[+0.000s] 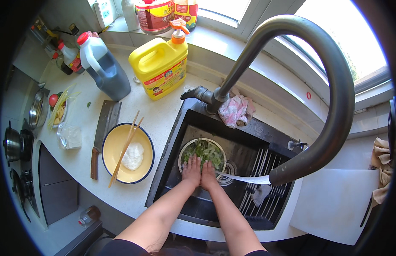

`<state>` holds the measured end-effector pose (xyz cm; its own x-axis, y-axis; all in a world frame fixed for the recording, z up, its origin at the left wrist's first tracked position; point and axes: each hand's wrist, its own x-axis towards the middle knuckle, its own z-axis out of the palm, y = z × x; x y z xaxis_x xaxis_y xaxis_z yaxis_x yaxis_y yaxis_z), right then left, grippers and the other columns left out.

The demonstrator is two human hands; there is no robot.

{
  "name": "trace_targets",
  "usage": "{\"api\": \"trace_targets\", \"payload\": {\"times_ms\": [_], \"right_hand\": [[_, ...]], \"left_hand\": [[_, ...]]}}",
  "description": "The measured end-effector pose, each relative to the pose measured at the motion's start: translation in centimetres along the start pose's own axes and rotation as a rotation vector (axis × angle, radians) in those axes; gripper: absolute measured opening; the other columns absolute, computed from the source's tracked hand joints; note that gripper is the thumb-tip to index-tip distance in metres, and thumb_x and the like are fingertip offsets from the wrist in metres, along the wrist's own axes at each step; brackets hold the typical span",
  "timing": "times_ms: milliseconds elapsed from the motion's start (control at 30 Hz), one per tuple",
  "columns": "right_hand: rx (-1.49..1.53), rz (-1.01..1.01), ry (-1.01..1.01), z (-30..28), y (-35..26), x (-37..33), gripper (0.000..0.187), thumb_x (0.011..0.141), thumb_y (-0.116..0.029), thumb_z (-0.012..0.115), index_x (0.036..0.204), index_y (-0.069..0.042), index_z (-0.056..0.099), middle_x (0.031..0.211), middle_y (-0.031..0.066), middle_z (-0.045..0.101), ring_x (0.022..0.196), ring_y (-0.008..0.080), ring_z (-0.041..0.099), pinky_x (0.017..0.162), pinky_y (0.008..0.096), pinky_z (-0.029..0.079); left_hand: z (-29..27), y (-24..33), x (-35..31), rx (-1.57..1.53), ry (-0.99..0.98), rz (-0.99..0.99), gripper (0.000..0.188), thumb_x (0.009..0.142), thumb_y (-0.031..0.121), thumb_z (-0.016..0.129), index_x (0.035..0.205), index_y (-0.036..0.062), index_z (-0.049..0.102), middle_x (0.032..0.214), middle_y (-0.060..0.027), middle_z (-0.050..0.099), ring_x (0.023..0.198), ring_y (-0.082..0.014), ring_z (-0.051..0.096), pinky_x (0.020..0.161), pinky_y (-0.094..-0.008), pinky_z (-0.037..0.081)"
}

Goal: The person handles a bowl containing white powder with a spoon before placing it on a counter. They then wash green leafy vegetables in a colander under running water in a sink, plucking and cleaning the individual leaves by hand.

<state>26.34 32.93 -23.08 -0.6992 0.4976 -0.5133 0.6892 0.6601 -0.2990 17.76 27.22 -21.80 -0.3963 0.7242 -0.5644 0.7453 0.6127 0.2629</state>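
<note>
A round, pale-rimmed bowl [225,154] of green leaves [210,150] sits in the dark sink [167,181]. My left hand [191,171] rests on the leaves at the near side of the bowl, fingers stretched forward. Close beside it, my right hand [208,175] also lies over the leaves near the rim, its fingers extended. Neither hand appears to grip anything; what lies under the palms is hidden. From the tall dark faucet [334,85], a stream of water [243,178] runs toward the bowl, by my right hand.
Left of the sink are a yellow bowl [140,171] with white paste and chopsticks [127,149], and a cleaver [105,126]. Behind stand a yellow pump jug [160,68] and a dark-liquid jug [105,70]. A rack [254,194] spans the sink's right; a crumpled cloth [236,111] lies behind.
</note>
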Motion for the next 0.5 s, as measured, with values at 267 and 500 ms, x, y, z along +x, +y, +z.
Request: {"api": "trace_targets", "payload": {"times_ms": [267, 500], "right_hand": [[0.487, 0.167, 0.157, -4.7, 0.7, 0.7, 0.046, 0.072, -0.019, 0.06, 0.114, -0.003, 0.052, 0.107, 0.0221, 0.055, 0.104, 0.034, 0.051, 0.089, 0.0374, 0.04], [0.384, 0.344, -0.07, -0.2, 3.6, 3.1, 0.039, 0.073, -0.022, 0.059, 0.107, -0.003, 0.055, 0.1, 0.0216, 0.059, 0.093, 0.0323, 0.057, 0.081, 0.0359, 0.044]], "left_hand": [[-3.0, -1.6, 1.5, -0.391, 0.09, -0.049, 0.056, 0.077, 0.016, 0.053, 0.129, 0.0087, 0.035, 0.132, -0.017, 0.034, 0.123, -0.0324, 0.031, 0.1, -0.0393, 0.028], [1.4, 0.2, 2.8, -1.237, 0.064, -0.582, 0.061, 0.077, 0.023, 0.062, 0.129, 0.0093, 0.034, 0.127, -0.0182, 0.041, 0.115, -0.0327, 0.041, 0.095, -0.0377, 0.033]]}}
